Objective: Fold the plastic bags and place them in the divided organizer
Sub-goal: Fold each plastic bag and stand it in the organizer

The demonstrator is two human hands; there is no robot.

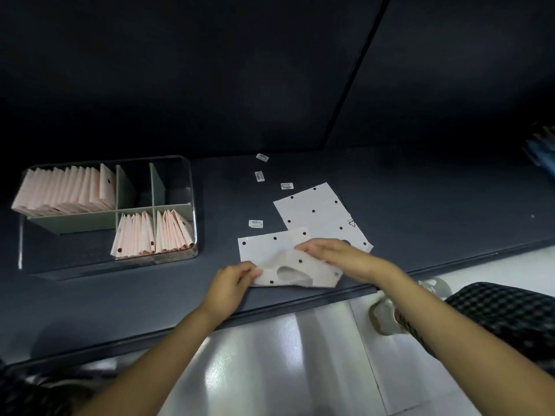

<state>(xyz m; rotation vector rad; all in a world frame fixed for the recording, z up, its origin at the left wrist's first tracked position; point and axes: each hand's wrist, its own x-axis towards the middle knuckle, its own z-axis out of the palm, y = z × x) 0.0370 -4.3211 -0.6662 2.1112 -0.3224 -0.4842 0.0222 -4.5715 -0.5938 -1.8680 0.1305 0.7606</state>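
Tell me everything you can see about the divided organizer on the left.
The divided organizer is a clear, rounded-corner tray with grey-green partitions, resting flat on the dark table, left of the hands and untouched by them. Folded pink bags stand in its back-left compartment; smaller rows fill the two front-right compartments. The two back-right compartments look empty, and so does the front-left one.

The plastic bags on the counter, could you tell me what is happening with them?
A person is folding a dotted plastic bag at the counter's near edge: the left hand pinches its corner, the right hand presses it flat. Another bag lies unfolded behind. The divided organizer already holds folded bags in three compartments.
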